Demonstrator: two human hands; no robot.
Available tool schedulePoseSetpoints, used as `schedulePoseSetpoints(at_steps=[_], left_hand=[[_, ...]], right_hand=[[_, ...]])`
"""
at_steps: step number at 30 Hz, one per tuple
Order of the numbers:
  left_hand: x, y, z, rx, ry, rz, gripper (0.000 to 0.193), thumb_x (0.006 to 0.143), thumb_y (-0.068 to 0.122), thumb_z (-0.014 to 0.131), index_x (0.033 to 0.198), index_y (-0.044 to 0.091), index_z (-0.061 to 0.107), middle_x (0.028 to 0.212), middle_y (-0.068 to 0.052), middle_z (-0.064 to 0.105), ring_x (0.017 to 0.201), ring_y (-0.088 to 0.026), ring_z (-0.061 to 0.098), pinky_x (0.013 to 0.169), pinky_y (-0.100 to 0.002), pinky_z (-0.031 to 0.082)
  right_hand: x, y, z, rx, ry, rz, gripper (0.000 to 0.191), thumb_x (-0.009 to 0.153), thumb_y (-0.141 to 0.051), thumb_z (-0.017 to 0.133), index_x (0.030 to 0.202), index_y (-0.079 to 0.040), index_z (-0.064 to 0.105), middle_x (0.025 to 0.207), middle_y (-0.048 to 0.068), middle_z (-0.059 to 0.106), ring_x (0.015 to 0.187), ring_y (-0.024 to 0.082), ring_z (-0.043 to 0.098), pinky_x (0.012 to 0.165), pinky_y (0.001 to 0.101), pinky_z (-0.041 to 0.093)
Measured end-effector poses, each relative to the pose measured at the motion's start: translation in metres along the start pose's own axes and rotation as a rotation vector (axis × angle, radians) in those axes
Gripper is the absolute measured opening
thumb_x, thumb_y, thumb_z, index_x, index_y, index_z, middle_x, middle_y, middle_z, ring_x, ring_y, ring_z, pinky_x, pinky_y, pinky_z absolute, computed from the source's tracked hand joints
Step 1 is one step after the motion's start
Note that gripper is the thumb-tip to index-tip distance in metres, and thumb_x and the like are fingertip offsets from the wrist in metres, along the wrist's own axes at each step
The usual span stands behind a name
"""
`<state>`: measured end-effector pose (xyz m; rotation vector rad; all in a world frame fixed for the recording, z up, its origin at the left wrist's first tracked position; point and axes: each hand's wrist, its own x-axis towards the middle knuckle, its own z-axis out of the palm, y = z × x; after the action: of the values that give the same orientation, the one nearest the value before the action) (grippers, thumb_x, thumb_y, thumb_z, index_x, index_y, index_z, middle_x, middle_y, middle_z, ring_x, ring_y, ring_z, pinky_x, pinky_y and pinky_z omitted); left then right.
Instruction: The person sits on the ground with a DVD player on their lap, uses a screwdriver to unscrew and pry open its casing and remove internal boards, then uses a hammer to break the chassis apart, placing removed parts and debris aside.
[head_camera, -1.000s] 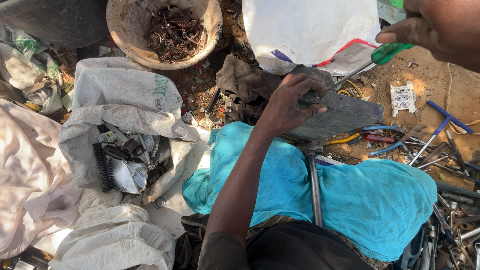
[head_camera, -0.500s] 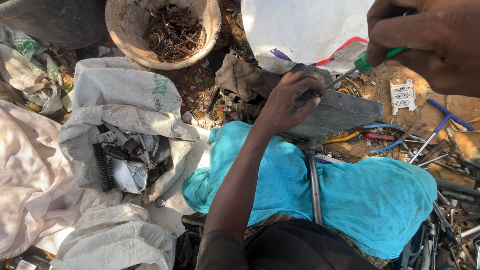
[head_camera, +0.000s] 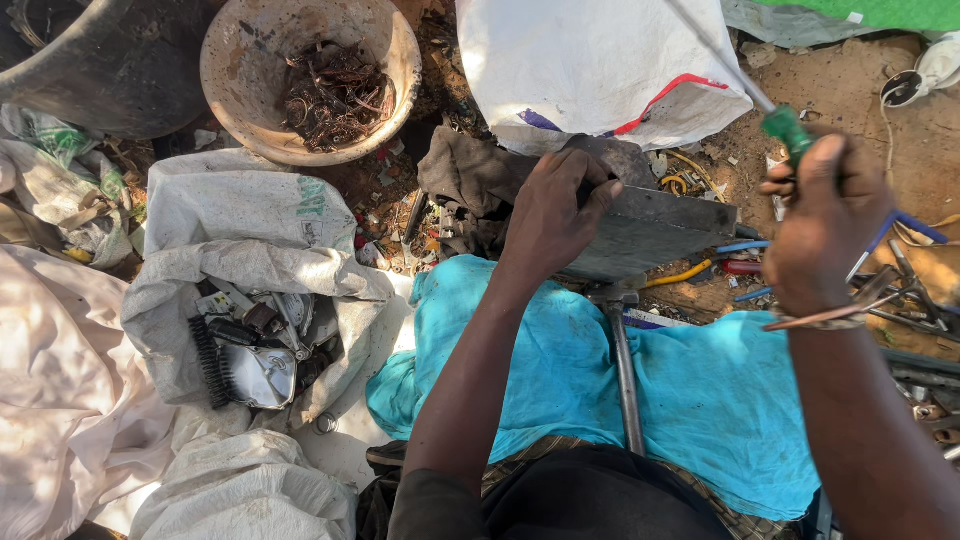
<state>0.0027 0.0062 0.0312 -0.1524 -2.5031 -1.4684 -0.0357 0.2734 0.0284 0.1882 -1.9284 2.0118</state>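
Note:
My left hand (head_camera: 555, 215) presses down on a grey metal plate (head_camera: 655, 235) that lies at the far edge of a turquoise cloth (head_camera: 700, 400). Its fingers curl over a small dark part at the plate's top edge. My right hand (head_camera: 825, 225) is raised to the right of the plate and grips a green-handled screwdriver (head_camera: 785, 125), whose shaft points up and away to the left. A hammer (head_camera: 622, 360) lies on the cloth just below the plate, its handle running toward me.
A tan bowl of tangled copper wire (head_camera: 310, 75) stands at the back left. White sacks (head_camera: 250, 260) hold scrap electronic parts on the left. A white bag (head_camera: 600, 60) stands behind the plate. Loose tools and cables (head_camera: 900, 270) litter the dirt at right.
My right hand has come down and toward me with the screwdriver, from the upper right corner to beside the plate. My left hand has stayed on the plate.

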Motion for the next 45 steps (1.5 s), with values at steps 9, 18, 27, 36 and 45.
schedulePoseSetpoints(at_steps=[9,18,27,36,45], left_hand=[[-0.135,-0.122,-0.119,0.349,0.573,-0.145,0.014,0.096,0.008,0.077,0.108,0.004,0.071,0.105,-0.011,0.074,0.097,-0.022,0.072,0.085,-0.033,0.056],[-0.197,-0.140,-0.147,0.731,0.677,-0.474,0.025,0.093,0.015,0.080,0.114,0.004,0.071,0.111,-0.014,0.073,0.107,-0.031,0.064,0.096,-0.044,0.050],[-0.036,0.013,-0.025,0.452,0.036,0.407,0.059,0.090,0.033,0.083,0.136,0.005,0.061,0.143,-0.012,0.060,0.140,-0.035,0.049,0.119,-0.050,0.034],[-0.013,0.015,-0.021,0.616,-0.323,0.322,0.056,0.082,0.033,0.084,0.129,0.007,0.066,0.119,-0.008,0.069,0.112,-0.029,0.063,0.100,-0.048,0.044],[-0.065,0.075,-0.070,0.609,-0.012,0.383,0.057,0.084,0.037,0.090,0.127,0.007,0.069,0.120,-0.007,0.074,0.107,-0.023,0.068,0.101,-0.042,0.046]], right_hand=[[-0.029,0.099,-0.020,0.151,0.211,0.045,0.021,0.120,-0.018,0.060,0.123,0.002,0.064,0.107,0.010,0.070,0.080,0.015,0.063,0.075,0.0312,0.057],[-0.062,0.163,-0.113,0.005,0.344,0.426,0.019,0.121,-0.019,0.058,0.114,-0.002,0.063,0.097,0.007,0.068,0.076,0.012,0.066,0.067,0.0262,0.058],[-0.061,0.164,-0.101,-0.045,0.464,0.393,0.023,0.115,-0.017,0.059,0.108,0.004,0.063,0.087,0.007,0.065,0.065,0.013,0.062,0.057,0.0274,0.054],[-0.067,0.183,-0.129,-0.100,0.638,0.549,0.026,0.113,-0.022,0.059,0.095,-0.003,0.061,0.080,0.002,0.069,0.065,0.009,0.066,0.057,0.0244,0.058],[-0.076,0.223,-0.136,-0.149,0.606,0.516,0.019,0.110,-0.018,0.062,0.109,0.001,0.067,0.083,0.003,0.067,0.064,0.009,0.063,0.056,0.0258,0.055]])
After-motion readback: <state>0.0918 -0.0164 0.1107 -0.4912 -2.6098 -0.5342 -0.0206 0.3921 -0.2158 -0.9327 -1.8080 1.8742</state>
